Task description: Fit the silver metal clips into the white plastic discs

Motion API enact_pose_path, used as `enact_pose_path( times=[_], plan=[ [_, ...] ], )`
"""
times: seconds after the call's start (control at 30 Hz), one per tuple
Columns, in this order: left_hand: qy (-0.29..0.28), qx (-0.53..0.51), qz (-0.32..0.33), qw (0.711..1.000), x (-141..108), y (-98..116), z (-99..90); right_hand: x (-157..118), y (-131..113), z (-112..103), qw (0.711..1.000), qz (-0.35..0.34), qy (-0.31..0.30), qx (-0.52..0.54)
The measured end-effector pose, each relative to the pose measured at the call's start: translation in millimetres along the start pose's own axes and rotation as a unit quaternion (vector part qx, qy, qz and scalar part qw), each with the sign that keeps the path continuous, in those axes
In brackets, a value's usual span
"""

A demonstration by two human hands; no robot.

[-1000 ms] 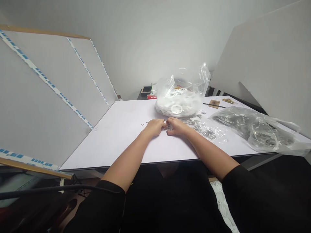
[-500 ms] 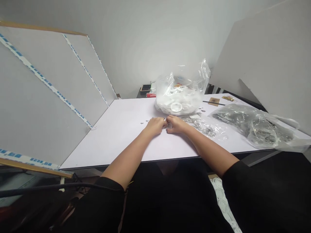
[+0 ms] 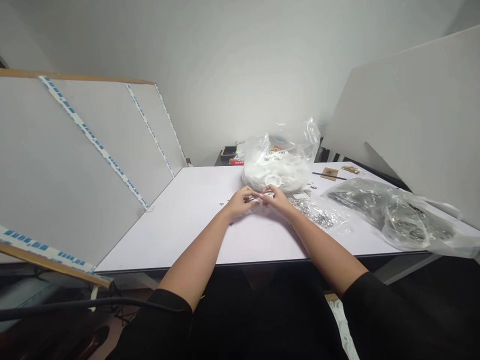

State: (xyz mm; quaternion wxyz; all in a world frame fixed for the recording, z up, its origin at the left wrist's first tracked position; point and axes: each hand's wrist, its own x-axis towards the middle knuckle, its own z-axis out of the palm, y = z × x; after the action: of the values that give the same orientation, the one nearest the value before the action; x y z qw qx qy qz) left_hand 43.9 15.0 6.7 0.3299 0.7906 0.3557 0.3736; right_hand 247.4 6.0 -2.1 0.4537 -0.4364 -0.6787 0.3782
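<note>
My left hand point(image 3: 240, 203) and my right hand point(image 3: 276, 199) meet above the white table, fingertips touching or nearly so. The left fingers are pinched around a small dark bit too tiny to name. Curled in toward the left ones, the right fingertips are closed as well, and what they hold is hidden. Small metal pieces point(image 3: 221, 203) lie on the table left of my hands. Just right of my right wrist rests a clear plastic bag of small shiny metal parts point(image 3: 321, 216).
Behind my hands stands a large clear bag of white items point(image 3: 277, 172). A bigger plastic bag of dark metal parts point(image 3: 405, 220) reaches the table's right edge. A brown square card point(image 3: 330, 172) lies at the back right. Grey panels point(image 3: 93, 175) flank the table point(image 3: 150, 245).
The camera view has tilted up, so the table sits lower in the picture. My fingers, earlier bunched low over the table, are now raised and more spread out, tips together.
</note>
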Motion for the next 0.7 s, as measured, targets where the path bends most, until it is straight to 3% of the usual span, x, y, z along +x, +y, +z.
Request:
enact_pose_path(
  times=[0.1, 0.2, 0.7],
  plan=[
    [0.024, -0.082, 0.000, 0.996, 1, 4, 5.1, 1, -2, 7, 0.990, 0.049, -0.046, 0.122],
    [0.020, -0.154, -0.025, 0.987, 0, 7, 4.3, 1, 0, 10, 0.978, 0.059, -0.103, 0.170],
    [-0.036, -0.210, -0.091, 0.973, -1, 13, -4.8, -4, -4, 7, 0.982, 0.014, -0.128, 0.139]
  ],
)
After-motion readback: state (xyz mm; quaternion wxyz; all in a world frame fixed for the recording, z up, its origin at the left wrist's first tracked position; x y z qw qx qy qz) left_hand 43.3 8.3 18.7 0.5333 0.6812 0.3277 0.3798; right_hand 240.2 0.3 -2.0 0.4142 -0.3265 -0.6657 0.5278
